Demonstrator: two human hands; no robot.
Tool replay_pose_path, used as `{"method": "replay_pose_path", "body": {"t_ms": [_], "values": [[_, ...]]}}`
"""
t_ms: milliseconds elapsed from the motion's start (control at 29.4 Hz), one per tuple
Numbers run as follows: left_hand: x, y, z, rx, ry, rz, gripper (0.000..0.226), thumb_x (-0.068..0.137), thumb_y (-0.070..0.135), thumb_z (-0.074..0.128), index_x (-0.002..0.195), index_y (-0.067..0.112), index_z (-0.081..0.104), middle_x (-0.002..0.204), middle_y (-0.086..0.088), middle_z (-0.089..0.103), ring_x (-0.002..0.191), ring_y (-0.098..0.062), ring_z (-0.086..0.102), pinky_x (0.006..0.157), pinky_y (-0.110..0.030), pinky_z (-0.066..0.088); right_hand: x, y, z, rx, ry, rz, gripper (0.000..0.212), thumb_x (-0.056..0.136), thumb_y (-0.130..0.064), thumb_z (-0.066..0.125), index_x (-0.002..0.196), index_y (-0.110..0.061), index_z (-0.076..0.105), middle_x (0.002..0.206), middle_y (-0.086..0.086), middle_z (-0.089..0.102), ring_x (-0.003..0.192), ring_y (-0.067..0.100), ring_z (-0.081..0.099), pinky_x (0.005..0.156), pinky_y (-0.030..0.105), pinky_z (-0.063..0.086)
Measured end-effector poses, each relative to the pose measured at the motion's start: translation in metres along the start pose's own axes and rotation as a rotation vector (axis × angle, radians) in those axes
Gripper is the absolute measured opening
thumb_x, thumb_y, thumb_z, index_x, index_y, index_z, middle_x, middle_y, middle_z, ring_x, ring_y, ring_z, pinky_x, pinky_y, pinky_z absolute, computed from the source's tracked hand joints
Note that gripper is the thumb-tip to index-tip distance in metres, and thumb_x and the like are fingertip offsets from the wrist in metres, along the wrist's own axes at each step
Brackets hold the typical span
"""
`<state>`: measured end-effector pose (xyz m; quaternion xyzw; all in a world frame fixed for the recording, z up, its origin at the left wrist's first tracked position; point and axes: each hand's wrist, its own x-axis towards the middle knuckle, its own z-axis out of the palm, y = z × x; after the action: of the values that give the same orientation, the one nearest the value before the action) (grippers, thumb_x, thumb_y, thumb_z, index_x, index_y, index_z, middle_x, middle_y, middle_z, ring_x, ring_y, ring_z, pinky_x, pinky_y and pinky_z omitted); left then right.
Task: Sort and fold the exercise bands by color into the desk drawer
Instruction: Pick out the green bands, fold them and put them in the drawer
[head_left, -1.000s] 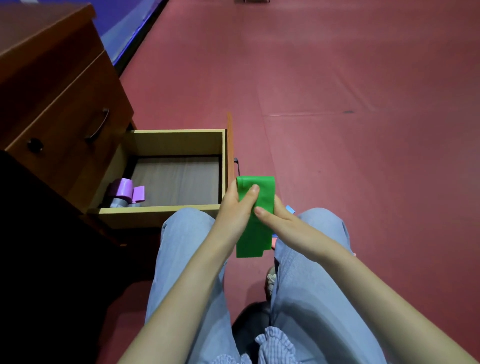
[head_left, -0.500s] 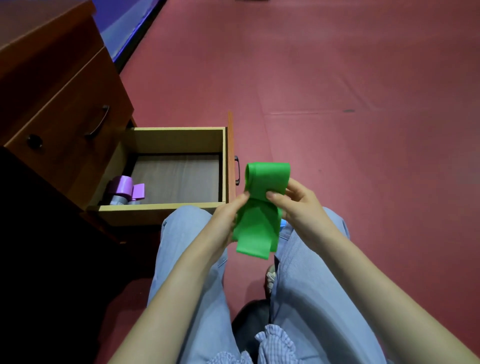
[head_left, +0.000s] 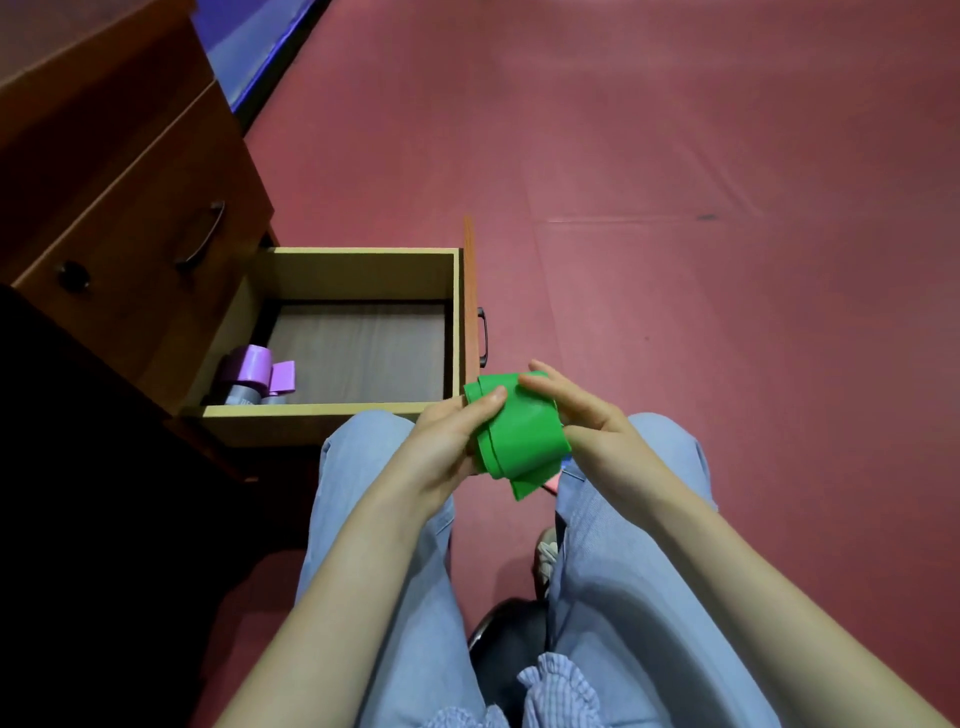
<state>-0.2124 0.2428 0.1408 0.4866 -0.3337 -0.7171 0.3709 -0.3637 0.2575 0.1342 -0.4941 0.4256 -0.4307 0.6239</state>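
**Folding the green band, drawer barely begun**

Holds a flat green elastic exercise band (head_left: 522, 434) above the knees, just off the near right corner of the open drawer and not yet inside it. Shows it doubled into several layers, with one loose corner hanging below the fold. Clamps it from both sides: left hand (head_left: 447, 441) curled around the left edge with the thumb pressed on top, right hand (head_left: 589, 421) with fingertips on the upper edge and the palm closing in against the right side.

Glimpses a sliver of pink (head_left: 550, 486) and a sliver of blue (head_left: 567, 461) beneath the band on the right knee of the light blue jeans (head_left: 395, 571). Could be further bands, though too little shows to tell.

Finds, in the pale wooden desk drawer (head_left: 311, 411) pulled out of the reddish-brown cabinet (head_left: 130, 208), two folded purple bands (head_left: 253, 362) in the near left corner, sitting on or against grey rolled items (head_left: 241, 395). Cannot tell whether the grey ones are bands. Sees nothing green in there.

Looks early to midway: purple apparently sorted and stowed, green mid-fold. Leaves the hanging corner to tuck in, the green bundle to set down beside the purple, and the pink and blue, if bands, to fold and place in turn.
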Motion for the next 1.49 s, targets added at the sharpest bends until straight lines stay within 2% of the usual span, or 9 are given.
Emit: {"method": "replay_pose_path", "body": {"t_ms": [102, 272, 544, 781, 917, 1189, 1325, 1427, 1495], "values": [[0.006, 0.001, -0.003, -0.097, 0.061, 0.068, 0.023, 0.093, 0.014, 0.045, 0.112, 0.005, 0.056, 0.089, -0.005, 0.066, 0.065, -0.006, 0.068, 0.060, -0.022, 0.055, 0.007, 0.005, -0.002, 0.182, 0.102, 0.047, 0.056, 0.078, 0.015, 0.038, 0.107, -0.029, 0.058, 0.123, -0.009, 0.056, 0.107, 0.003, 0.058, 0.084, 0.017, 0.051], [0.023, 0.005, -0.011, -0.169, 0.151, 0.166, 0.019, 0.093, 0.011, 0.044, 0.106, 0.005, 0.057, 0.090, -0.006, 0.065, 0.071, -0.010, 0.066, 0.060, -0.019, 0.056, 0.030, 0.013, 0.007, 0.158, 0.045, 0.198, 0.032, 0.084, -0.028, 0.057, 0.115, -0.019, 0.057, 0.099, -0.002, 0.069, 0.087, 0.012, 0.067, 0.071, 0.023, 0.056], [0.072, 0.025, -0.046, -0.260, 0.366, 0.217, 0.015, 0.094, 0.018, 0.045, 0.088, 0.017, 0.058, 0.085, -0.005, 0.064, 0.075, -0.015, 0.064, 0.074, -0.031, 0.054, 0.109, 0.006, 0.034, 0.022, 0.039, 0.213, 0.015, 0.087, -0.016, 0.056, 0.102, -0.014, 0.058, 0.093, 0.002, 0.065, 0.081, 0.014, 0.065, 0.071, 0.025, 0.058], [0.117, 0.048, -0.137, 0.009, 0.418, 0.195, 0.018, 0.089, 0.012, 0.053, 0.107, 0.010, 0.054, 0.089, -0.005, 0.061, 0.071, -0.004, 0.061, 0.062, -0.012, 0.050, 0.208, 0.033, 0.066, -0.209, 0.002, 0.263, 0.027, 0.081, 0.000, 0.060, 0.106, -0.009, 0.053, 0.094, 0.009, 0.059, 0.073, 0.014, 0.058, 0.053, 0.018, 0.052], [0.156, 0.055, -0.203, 0.307, 0.606, 0.189, 0.013, 0.084, 0.013, 0.062, 0.096, 0.011, 0.056, 0.073, 0.005, 0.057, 0.052, 0.010, 0.056, 0.049, -0.002, 0.039, 0.287, 0.061, 0.099, -0.257, -0.095, 0.370, 0.033, 0.080, -0.002, 0.064, 0.110, -0.009, 0.052, 0.103, 0.011, 0.056, 0.084, 0.020, 0.058, 0.053, 0.018, 0.051], [0.213, 0.056, -0.291, 0.661, 0.874, 0.088, 0.032, 0.086, 0.032, 0.058, 0.104, 0.005, 0.062, 0.103, -0.018, 0.066, 0.101, -0.035, 0.060, 0.090, -0.043, 0.048, 0.383, 0.102, 0.160, -0.187, -0.119, 0.547, 0.035, 0.081, 0.004, 0.060, 0.112, -0.007, 0.050, 0.107, 0.022, 0.058, 0.094, 0.030, 0.060, 0.066, 0.036, 0.052], [0.232, 0.058, -0.315, 0.741, 0.929, 0.052, 0.034, 0.090, 0.031, 0.053, 0.114, 0.007, 0.053, 0.105, -0.010, 0.060, 0.104, -0.030, 0.057, 0.079, -0.029, 0.038, 0.418, 0.130, 0.180, -0.232, -0.096, 0.548, 0.025, 0.080, 0.003, 0.062, 0.099, -0.008, 0.050, 0.105, 0.020, 0.061, 0.102, 0.030, 0.059, 0.089, 0.044, 0.049], [0.243, 0.054, -0.332, 0.741, 0.927, -0.005, 0.040, 0.094, 0.027, 0.045, 0.123, -0.002, 0.048, 0.122, -0.020, 0.057, 0.116, -0.033, 0.052, 0.087, -0.031, 0.037, 0.440, 0.146, 0.193, -0.325, -0.179, 0.482, 0.018, 0.079, 0.000, 0.064, 0.082, -0.012, 0.052, 0.073, 0.004, 0.052, 0.086, 0.021, 0.053, 0.075, 0.034, 0.051], [0.250, 0.046, -0.351, 0.744, 0.927, -0.044, 0.042, 0.095, 0.027, 0.043, 0.127, 0.000, 0.047, 0.132, -0.021, 0.052, 0.122, -0.032, 0.048, 0.098, -0.030, 0.034, 0.449, 0.156, 0.205, -0.438, -0.238, 0.411, 0.019, 0.079, -0.002, 0.065, 0.098, -0.005, 0.060, 0.081, 0.006, 0.054, 0.085, 0.020, 0.051, 0.070, 0.029, 0.048]]}}
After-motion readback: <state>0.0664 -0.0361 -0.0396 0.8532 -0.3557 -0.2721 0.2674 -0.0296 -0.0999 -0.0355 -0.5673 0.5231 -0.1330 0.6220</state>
